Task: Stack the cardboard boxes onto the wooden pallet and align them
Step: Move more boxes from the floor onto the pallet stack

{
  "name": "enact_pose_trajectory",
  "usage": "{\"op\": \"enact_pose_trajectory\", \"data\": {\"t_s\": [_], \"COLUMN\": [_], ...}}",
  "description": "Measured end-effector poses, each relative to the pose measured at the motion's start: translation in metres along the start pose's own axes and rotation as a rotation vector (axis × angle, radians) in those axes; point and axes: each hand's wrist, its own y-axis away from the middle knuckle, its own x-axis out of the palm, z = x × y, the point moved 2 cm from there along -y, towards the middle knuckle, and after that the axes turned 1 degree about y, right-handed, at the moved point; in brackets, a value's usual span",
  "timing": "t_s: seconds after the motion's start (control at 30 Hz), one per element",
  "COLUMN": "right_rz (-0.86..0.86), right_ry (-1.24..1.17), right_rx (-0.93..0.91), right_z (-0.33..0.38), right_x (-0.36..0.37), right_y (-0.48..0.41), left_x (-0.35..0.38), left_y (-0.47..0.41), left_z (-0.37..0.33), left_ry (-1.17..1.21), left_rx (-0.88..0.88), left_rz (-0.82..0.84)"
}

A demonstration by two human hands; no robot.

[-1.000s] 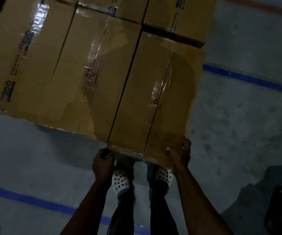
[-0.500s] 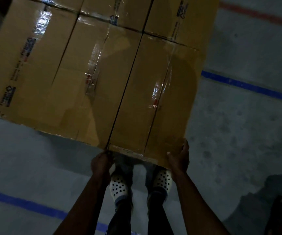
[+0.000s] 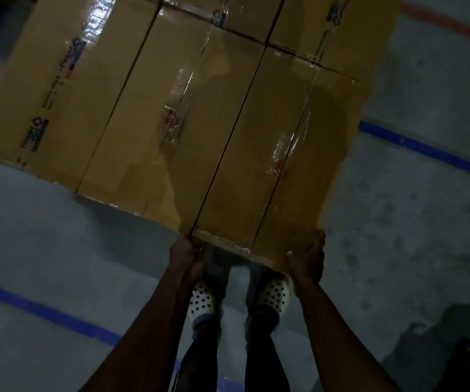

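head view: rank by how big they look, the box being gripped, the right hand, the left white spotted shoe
1. box being gripped
2. right hand and left white spotted shoe: similar in apparent size, and the shoe lies farther from the camera, so unranked.

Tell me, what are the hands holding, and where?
The nearest cardboard box, by its near end: left hand on one bottom corner, right hand on the other.

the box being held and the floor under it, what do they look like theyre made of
The box: brown corrugated cardboard by its look, matte, sealed along the seam with glossy clear tape that catches glare. The floor: probably concrete, dull mottled grey, marked with blue lines that could be tape or paint.
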Motion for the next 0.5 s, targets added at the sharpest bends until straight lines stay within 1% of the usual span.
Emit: {"op": "enact_pose_trajectory", "data": {"t_s": [0.13, 0.2, 0.3, 0.4, 0.47, 0.5], "right_rz": [0.006, 0.045, 0.137, 0.201, 0.229, 0.239], "right_ry": [0.169, 0.256, 0.424, 0.531, 0.606, 0.631], "right_rx": [-0.020, -0.058, -0.199, -0.355, -0.437, -0.468], "right_z": [0.013, 0.024, 0.034, 0.044, 0.051, 0.055], "right_x": [0.003, 0.008, 0.018, 0.029, 0.034, 0.035], "right_y": [0.021, 0.043, 0.078, 0.099, 0.111, 0.117], "left_x": [-0.019, -0.029, -0.037, -0.040, -0.039, -0.040], "left_y": [0.008, 0.019, 0.034, 0.040, 0.052, 0.058], "left_z": [-0.003, -0.008, -0.021, -0.023, -0.025, -0.027], "left_ry": [-0.012, -0.009, 0.017, 0.079, 0.079, 0.032], "left_rx": [-0.037, -0.058, -0.073, -0.114, -0.115, -0.083], "left_rz": [0.055, 0.075, 0.100, 0.208, 0.283, 0.273]}}
